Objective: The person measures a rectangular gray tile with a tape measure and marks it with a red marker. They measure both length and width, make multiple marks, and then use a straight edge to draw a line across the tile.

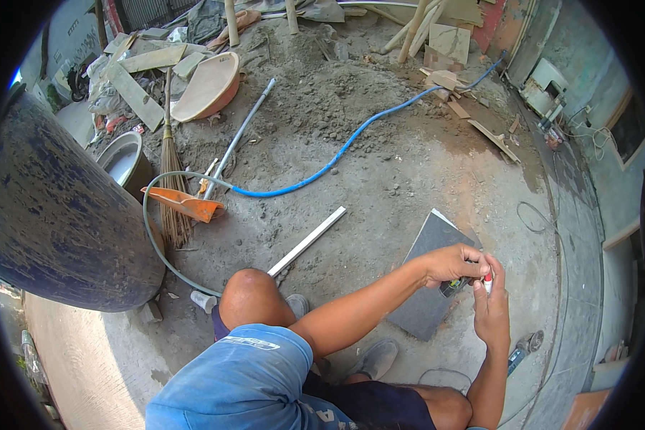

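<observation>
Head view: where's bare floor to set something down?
Between the white strip and grey slab, short of the blue hose. Crowded: left side, with broom, orange dustpan and bucket close together; also the slab's right edge, where left hand and right hand meet.

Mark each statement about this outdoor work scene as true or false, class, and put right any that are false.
1. The left hand and right hand come together at a small red-and-white object. True.
2. The dark slab lies to the left of the white strip. False: the dark slab lies to the right of the white strip.
3. A blue hose curves across the ground. True.
4. The dustpan is green. False: the dustpan is orange.
5. A broom is beside the dustpan. True.
</observation>
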